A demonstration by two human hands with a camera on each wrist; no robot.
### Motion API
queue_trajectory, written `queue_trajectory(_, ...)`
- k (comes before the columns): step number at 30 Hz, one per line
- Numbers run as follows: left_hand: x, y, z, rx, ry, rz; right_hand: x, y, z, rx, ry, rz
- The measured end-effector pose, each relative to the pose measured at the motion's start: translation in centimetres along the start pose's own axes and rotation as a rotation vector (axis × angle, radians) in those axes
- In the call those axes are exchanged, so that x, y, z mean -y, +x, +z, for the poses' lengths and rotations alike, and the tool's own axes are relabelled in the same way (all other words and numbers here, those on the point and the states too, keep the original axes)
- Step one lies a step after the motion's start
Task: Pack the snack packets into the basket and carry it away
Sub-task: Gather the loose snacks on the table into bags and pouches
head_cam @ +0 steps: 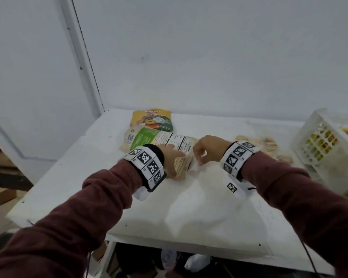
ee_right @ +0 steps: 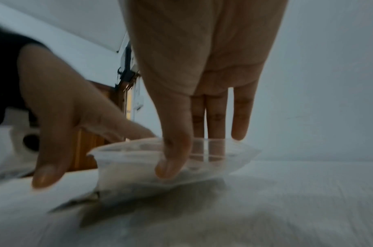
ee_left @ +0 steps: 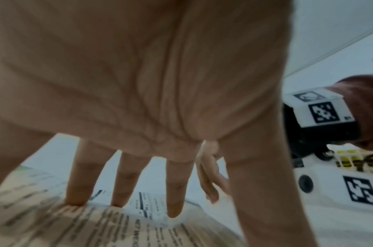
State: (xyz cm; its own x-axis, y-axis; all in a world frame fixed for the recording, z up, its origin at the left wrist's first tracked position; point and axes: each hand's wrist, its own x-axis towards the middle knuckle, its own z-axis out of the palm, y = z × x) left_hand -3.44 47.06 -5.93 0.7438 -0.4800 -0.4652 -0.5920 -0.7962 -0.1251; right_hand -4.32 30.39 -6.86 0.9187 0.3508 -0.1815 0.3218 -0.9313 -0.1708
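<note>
While both hands work at one snack packet in the middle of the white counter, the left hand lies on its printed back with fingers straight and spread, pressing rather than clasping, probably to keep the packet from sliding. The right hand takes the packet's right end: its thumb curls against the clear near face and its fingers reach down the far side, a pinching grip suited to lifting that end. A second packet, orange and green, lies flat just beyond the first, touching or overlapping it. Pale biscuit-like pieces, blurred, sit to the right. The white lattice basket stands tilted at the counter's right edge, well apart from the hands, with yellow contents showing through its wall. By appearance, packing is under way, with two packets still outside; carrying has not begun.
</note>
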Motion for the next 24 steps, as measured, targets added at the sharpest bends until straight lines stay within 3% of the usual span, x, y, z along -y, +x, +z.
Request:
queue_trajectory(8,0.6,0.2,-0.4,-0.003,-0.004,0.110,-0.1,-1.9,-4.8,-0.233,0.202,0.050)
queue_trajectory(11,1.0,0.4,-0.8,-0.062,-0.155,0.129,0.0,-3.2,-6.6,-0.320,0.206,0.119)
queue_trajectory(13,1.3,0.5,-1.4,-0.196,-0.391,0.112,-0.1,-4.3,-7.7,-0.390,0.233,0.201)
queue_trajectory(17,0.8,1.0,-2.9,-0.641,-0.865,0.179,-1.0,-5.9,-8.0,-0.613,0.466,0.377)
queue_trajectory(19,-0.6,1.0,-3.1,-0.718,-0.997,0.277,-1.1,-6.4,-7.3,-0.723,0.689,0.449)
queue_trajectory(21,-2.2,1.2,-3.0,-0.770,-0.951,0.321,-0.8,-6.5,-6.4,-0.784,0.813,0.513)
queue_trajectory(24,-4.0,1.8,-2.8,-0.916,-0.689,0.274,-0.3,-6.5,-5.1,-0.839,0.857,0.564)
